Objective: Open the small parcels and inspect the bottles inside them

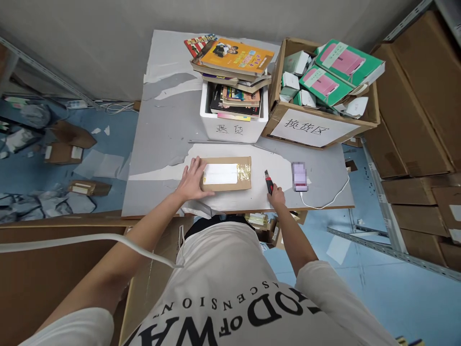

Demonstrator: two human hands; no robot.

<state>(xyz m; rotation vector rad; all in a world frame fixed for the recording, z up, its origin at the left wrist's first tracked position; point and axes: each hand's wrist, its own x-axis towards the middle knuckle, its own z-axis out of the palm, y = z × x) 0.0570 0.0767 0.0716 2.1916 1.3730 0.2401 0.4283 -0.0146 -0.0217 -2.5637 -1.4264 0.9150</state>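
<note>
A small cardboard box (226, 174) with a blank-looking white label and shiny tape over its right end lies flat on the table in front of me. My left hand (193, 181) grips the box's left end, thumb along the near edge and fingers towards the far corner. To the right of the box, my right hand (276, 196) is closed around the handle of a red and black utility knife (268, 182). The knife points away from me, apart from the box. How far its blade is out I cannot tell.
A phone (299, 176) on a white cable lies to the right. Behind stand a white bin (230, 129) of stacked books and a carton (324, 129) of green and pink boxes. The table's front edge is close to me; large cartons (406, 105) rise at right.
</note>
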